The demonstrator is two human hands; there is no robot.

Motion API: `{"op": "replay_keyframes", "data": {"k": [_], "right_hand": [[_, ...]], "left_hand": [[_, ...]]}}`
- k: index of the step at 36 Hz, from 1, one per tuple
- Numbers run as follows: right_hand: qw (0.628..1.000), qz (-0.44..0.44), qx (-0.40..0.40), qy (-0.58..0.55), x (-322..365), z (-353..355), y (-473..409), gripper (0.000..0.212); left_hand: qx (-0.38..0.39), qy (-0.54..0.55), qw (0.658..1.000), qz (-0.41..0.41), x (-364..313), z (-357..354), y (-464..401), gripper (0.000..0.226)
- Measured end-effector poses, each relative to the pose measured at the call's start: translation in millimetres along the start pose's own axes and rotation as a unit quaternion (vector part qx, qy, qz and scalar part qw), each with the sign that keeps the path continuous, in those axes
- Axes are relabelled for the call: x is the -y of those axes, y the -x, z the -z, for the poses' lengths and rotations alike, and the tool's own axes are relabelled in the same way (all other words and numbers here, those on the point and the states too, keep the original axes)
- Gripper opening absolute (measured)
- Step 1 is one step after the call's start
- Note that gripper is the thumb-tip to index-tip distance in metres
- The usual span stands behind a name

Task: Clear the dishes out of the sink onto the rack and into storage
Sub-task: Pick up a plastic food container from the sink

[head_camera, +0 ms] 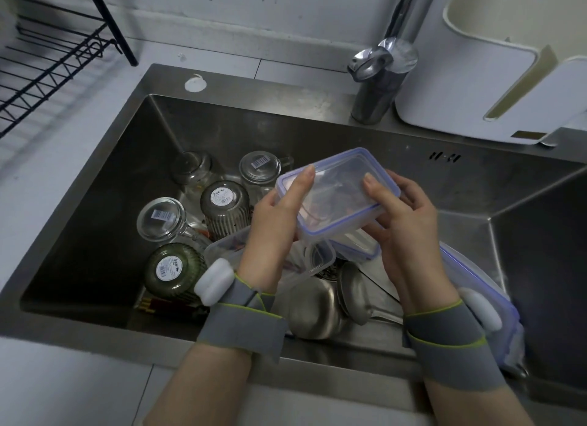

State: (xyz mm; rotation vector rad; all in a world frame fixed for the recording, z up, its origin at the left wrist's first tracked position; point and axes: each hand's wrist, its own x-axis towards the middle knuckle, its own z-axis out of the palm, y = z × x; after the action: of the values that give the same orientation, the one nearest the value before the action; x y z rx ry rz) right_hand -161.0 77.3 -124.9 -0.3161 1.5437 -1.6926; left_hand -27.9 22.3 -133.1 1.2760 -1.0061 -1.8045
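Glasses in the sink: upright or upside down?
Upside down. All five glasses show their bases facing up, with stickers or barcode labels on four; they stand at the left of the sink.

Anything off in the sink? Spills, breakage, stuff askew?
No breakage or spill visible. The glasses stand upside down in the sink, some leaning. Both hands, left hand and right hand, hold a tilted clear container above it.

The rack (pixel 47 73) at far left runs off the picture's edge, as does the tap (pixel 409 9) at the top. Near right, a lidded box (pixel 482 286) lies partly behind the right hand (pixel 409 235). Chopsticks (pixel 165 308) hide under a green glass (pixel 173 271).
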Motion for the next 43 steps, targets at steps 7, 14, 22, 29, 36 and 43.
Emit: {"op": "replay_keyframes", "data": {"k": [7,14,22,29,36,43], "right_hand": [[0.999,-0.026,0.017,0.03,-4,3,-1,0.018],[0.999,-0.033,-0.002,-0.019,-9,-2,0,0.022],[0.985,-0.135,-0.007,-0.109,-8,1,-4,0.051],[0.979,-0.169,0.07,-0.088,-10,-3,-3,0.047],[0.978,-0.17,0.096,-0.073,-12,-1,-5,0.016],[0.979,-0.169,0.097,-0.065,-10,-1,-2,0.011]], "left_hand": [[-0.039,-0.013,0.999,0.004,-1,5,-5,0.031],[0.002,-0.002,1.0,-0.031,-4,-4,-1,0.045],[0.05,0.036,0.997,0.041,-5,-4,-1,0.057],[0.033,0.104,0.991,0.072,-7,4,-2,0.067],[0.027,0.134,0.986,0.098,-6,6,-5,0.063],[0.035,0.133,0.985,0.106,-6,8,-9,0.046]]}}
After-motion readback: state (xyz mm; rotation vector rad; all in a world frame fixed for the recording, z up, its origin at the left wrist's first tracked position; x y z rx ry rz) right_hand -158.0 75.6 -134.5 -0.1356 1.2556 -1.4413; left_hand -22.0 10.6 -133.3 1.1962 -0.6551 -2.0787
